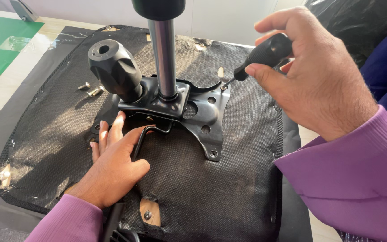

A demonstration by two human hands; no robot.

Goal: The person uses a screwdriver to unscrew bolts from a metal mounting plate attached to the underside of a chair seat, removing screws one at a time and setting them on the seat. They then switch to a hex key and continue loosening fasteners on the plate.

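Note:
An upturned chair seat (211,192), covered in torn black fabric, lies in front of me. A black metal mechanism plate (204,114) is mounted on it, with a chrome gas cylinder (164,58) standing up from it and a large black knob (115,67) to its left. My right hand (319,76) grips a black-handled screwdriver (260,54), its tip on a screw at the plate's upper right corner (224,87). My left hand (113,166) lies flat on the seat with fingers spread, over a thin black lever rod (151,132).
Two loose screws (90,88) lie on the fabric left of the knob. A green mat (1,45) covers the wooden surface at the far left. A black plastic sheet (350,22) is bunched at the top right.

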